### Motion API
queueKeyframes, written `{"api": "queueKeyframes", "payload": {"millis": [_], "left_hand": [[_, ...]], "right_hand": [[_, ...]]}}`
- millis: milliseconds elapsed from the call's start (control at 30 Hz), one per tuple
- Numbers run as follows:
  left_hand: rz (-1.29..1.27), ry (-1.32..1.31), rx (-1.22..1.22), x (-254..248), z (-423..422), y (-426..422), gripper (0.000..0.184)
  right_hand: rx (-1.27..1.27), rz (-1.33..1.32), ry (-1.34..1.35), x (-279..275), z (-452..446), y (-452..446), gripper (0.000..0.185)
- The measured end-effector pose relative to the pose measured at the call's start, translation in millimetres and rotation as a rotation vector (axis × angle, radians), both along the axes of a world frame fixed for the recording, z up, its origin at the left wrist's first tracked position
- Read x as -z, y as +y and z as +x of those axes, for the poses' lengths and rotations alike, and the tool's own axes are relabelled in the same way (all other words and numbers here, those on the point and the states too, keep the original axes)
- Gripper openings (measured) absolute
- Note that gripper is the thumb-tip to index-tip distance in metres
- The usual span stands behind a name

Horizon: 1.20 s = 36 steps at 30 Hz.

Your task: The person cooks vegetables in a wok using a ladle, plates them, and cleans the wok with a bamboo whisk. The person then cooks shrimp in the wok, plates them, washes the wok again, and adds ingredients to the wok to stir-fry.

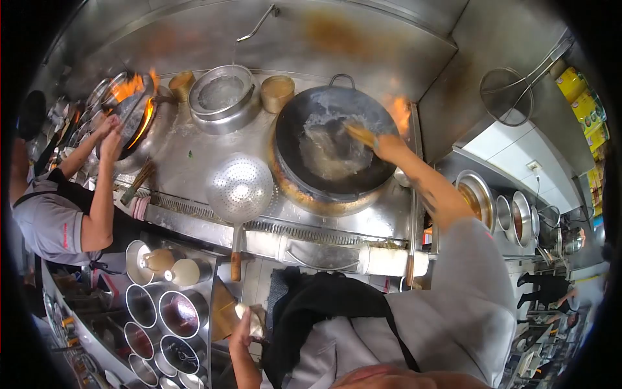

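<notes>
My right hand [391, 148] is closed around a bamboo wok brush [361, 135], its bristle end down in a large black wok [291, 146]. Cloudy water [334, 159] swirls in the bottom of the wok, which sits on a burner with flame at its right rim. Low in the view, my left hand [241, 330] is closed on a crumpled white cloth [254, 322], held near my apron. A perforated strainer ladle [241, 188] with a wooden handle lies on the stove, left of the wok.
A metal pot [223, 123] and a round tan container [277, 94] stand behind. At left, a co-worker [55, 220] handles a flaming wok [137, 139]. Several seasoning pots [183, 314] fill the lower-left counter. Metal bowls [476, 194] stand right; a wire skimmer [506, 97] hangs above.
</notes>
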State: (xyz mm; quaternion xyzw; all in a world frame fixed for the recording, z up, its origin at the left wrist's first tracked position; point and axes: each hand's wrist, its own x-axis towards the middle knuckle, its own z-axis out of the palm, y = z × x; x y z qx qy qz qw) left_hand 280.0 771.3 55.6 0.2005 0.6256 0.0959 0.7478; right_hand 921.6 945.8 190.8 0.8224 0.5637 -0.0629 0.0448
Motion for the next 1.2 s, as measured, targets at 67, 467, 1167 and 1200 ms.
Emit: {"api": "queueKeyframes", "payload": {"millis": [67, 467, 1167, 1200], "left_hand": [[0.08, -0.028, -0.057, -45, 31, 16, 0.061], [0.226, -0.15, -0.227, -81, 45, 29, 0.06], [0.254, -0.413, -0.127, -98, 174, 90, 0.08], [0.245, -0.471, -0.033, -95, 189, 99, 0.08]], "right_hand": [[0.039, 0.125, 0.236, 8, -16, 49, 0.034], [0.015, -0.115, 0.043, 15, -25, -13, 0.028], [0.112, 0.029, 0.892, 37, -96, 27, 0.034], [0.062, -0.076, 0.897, 33, -100, 11, 0.036]]}}
